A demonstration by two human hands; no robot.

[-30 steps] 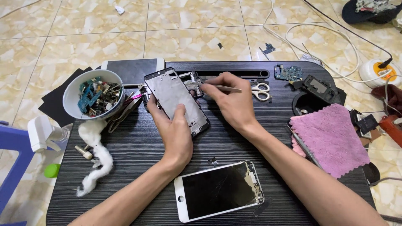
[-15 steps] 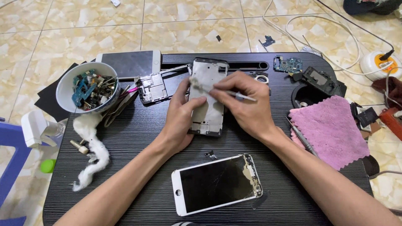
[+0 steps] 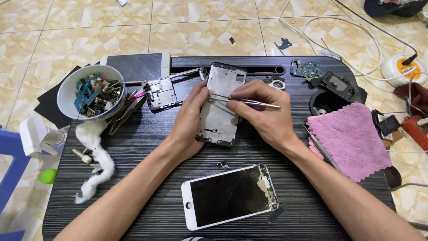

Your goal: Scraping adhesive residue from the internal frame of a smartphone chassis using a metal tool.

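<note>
Quickly, left to right: a white spray bottle [image 3: 33, 134] and a green ball [image 3: 47, 176] sit on the tiled floor off the table's left edge. On the black low table [image 3: 147, 178], far left, a white bowl [image 3: 67, 91] full of circuit scraps and small parts, with a twist of white cotton [image 3: 100, 163] lying just below it. Behind the bowl a phone [image 3: 136, 67] lies screen up; beside it a metal inner frame piece [image 3: 161, 93]. Left hand [image 3: 189, 122] grips the left edge of the phone housing [image 3: 220, 109] — thumb over the top, fingers curled under, holding it tilted just above the table at centre. Right hand [image 3: 263, 114] is closed on metal tweezers [image 3: 243, 101], pinched between thumb and fingers, tips touching the housing near its upper left. In front of both hands a white phone screen panel [image 3: 229, 196] lies face up, glass cracked, a tiny loose part [image 3: 223, 165] between it and the housing. Further right — small scissors [image 3: 277, 83] half hidden behind the right hand, a blue circuit board [image 3: 306, 68], a black module [image 3: 339, 85], then a pink cloth [image 3: 352, 138] with a screwdriver [image 3: 322, 147] along its left edge. Far right on the floor, white cables and a round power socket [image 3: 403, 69].
</note>
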